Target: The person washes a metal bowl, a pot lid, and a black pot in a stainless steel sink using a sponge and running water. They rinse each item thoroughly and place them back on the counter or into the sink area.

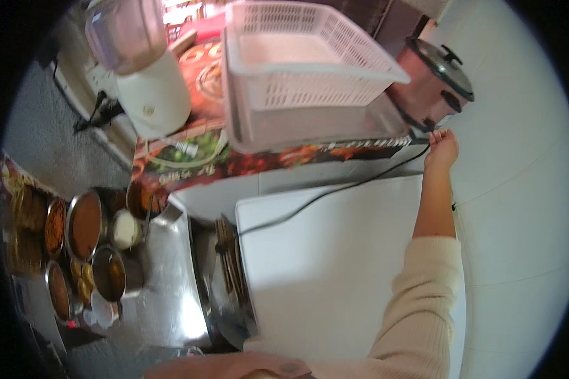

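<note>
My right hand [442, 149] reaches far forward along the wall, its fingers closed at the end of a black power cord [313, 201]. Just above the fingertips is the lower side of a pinkish electric cooker [424, 87] with a dark-rimmed glass lid [443, 61]. Whether the cord's end sits in the cooker is too small to tell. From my hand the cord sags leftward over a white flat-topped unit [327, 265]. My left hand is out of view.
A white plastic basket [313, 87] sits in a metal tray [308, 130] on a printed tabletop [275, 163]. To its left stands a blender [151, 94]. Pots of sauces [86, 225] line a steel counter [166, 279]. Flattened cardboard [230, 260] fills a gap. A tiled wall [512, 213] bounds the right.
</note>
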Demonstrator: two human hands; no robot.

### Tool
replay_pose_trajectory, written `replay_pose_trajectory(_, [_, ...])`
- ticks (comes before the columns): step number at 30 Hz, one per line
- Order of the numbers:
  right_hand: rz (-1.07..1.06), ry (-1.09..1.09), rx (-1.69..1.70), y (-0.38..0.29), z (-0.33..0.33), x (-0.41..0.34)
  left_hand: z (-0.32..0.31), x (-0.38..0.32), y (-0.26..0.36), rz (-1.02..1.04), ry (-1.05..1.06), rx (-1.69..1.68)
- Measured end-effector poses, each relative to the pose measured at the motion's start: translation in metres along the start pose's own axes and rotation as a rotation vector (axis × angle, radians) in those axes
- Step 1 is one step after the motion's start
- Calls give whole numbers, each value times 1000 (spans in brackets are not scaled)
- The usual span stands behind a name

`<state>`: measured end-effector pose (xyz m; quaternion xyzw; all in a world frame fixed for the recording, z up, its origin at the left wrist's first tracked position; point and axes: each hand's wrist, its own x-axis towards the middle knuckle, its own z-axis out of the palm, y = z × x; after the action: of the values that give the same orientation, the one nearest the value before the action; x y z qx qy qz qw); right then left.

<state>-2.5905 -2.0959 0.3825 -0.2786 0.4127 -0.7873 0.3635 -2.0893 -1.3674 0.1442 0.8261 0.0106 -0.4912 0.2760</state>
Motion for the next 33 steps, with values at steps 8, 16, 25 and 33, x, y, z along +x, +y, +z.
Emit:
replay_pose_trajectory(8, [-902,-1623,-920,54,13,-276,-27,-41,-56,12,74,-43])
replay_pose_trajectory(16, [-992,-1432,-1545,133,61,-260,-31,-41,-67,12,74,-51])
replay_pose_trajectory(25, [-1192,-714,-1775,102,-9,-128,-26,20,-21,28,-75,57])
replay_pose_trajectory(33, [-742,-1519,-888,11,-11,-356,-70,30,-31,120,-143,104])
